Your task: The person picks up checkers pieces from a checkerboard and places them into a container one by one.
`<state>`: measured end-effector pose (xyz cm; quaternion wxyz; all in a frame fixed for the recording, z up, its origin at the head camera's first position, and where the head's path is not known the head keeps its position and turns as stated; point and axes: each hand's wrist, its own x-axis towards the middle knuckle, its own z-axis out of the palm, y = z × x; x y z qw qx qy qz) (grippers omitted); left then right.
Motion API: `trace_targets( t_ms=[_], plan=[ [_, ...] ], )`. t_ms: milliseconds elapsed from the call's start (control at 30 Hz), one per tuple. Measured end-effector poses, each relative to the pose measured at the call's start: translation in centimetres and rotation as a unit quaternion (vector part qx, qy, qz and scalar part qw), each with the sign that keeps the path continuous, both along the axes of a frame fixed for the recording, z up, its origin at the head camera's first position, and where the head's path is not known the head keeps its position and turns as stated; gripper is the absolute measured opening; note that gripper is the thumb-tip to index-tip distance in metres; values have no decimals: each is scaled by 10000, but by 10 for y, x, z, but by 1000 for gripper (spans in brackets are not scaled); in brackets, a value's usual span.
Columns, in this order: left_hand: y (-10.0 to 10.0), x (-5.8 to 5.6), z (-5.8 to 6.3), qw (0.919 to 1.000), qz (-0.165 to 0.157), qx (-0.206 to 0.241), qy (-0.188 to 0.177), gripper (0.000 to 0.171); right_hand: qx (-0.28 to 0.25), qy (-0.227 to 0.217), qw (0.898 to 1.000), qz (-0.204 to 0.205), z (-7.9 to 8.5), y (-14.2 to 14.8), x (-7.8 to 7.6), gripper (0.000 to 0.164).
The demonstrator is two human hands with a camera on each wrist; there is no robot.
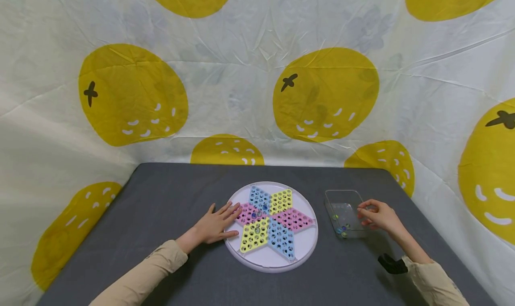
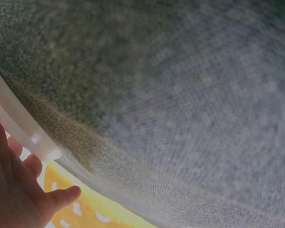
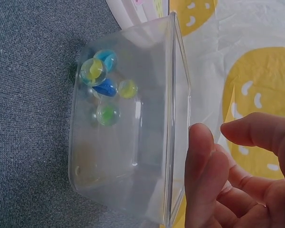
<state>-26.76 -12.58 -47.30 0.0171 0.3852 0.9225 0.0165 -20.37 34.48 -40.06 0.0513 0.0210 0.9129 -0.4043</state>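
A round white Chinese checkers board (image 1: 303, 248) bears a star of pink, yellow and blue perforated points. Several glass marbles (image 1: 254, 215) sit in its holes at the left and upper middle. My left hand (image 1: 215, 225) lies with spread fingers on the board's left rim. At the right, a clear plastic box (image 3: 154, 142) holds several marbles with blue, green and yellow swirls, gathered at one end. My right hand (image 1: 378, 214) hovers at the box's right side, fingers loosely bent. In the right wrist view a gap shows between thumb and forefinger, and no marble is visible there.
A dark grey cloth (image 1: 177, 189) covers the table. Behind and beside it hangs a pale curtain (image 1: 229, 95) with large yellow fruit prints. A black strap (image 1: 392, 264) is at my right wrist. The box stands a short way right of the board.
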Motion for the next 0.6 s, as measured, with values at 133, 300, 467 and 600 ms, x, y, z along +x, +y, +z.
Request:
trace_targets(
  t_ms=[133, 300, 467, 600],
  plan=[
    [0, 0, -1, 10000, -21, -7, 33, 70, -2, -19, 10000, 8, -2, 0, -1, 41],
    [0, 0, -1, 10000, -13, -7, 35, 71, -64, -45, 10000, 15, -2, -1, -2, 43],
    [0, 0, -2, 10000, 0, 5, -5, 71, -110, -51, 9999, -3, -1, -4, -2, 42],
    [0, 0, -1, 10000, 5, 8, -32, 71, -152, -14, 9999, 38, -1, -7, -2, 41]
  ],
)
